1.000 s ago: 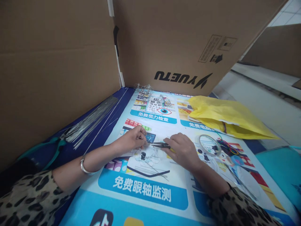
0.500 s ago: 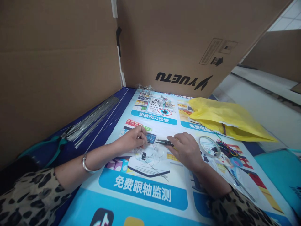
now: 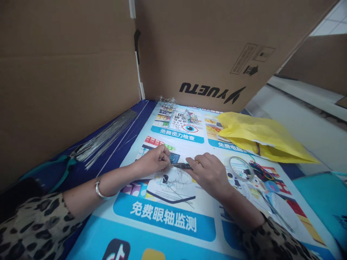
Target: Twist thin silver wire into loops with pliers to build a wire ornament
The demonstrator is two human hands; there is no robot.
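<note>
The right hand (image 3: 208, 173) clasps slim, dark-nosed pliers (image 3: 183, 165), and the left hand (image 3: 153, 160) pinches thin, barely visible wire (image 3: 170, 165).

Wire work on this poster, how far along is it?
Perhaps done: the curled pieces toward the far end of the poster. In hand: the right hand holds pliers, tips close to the left hand, which seems to pinch wire. Seemingly left: the bundle of straight wires. Count unclear.

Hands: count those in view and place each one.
2. The left hand is over the printed sheet, pinching near the tip of the pliers; the right hand grips them.
</note>
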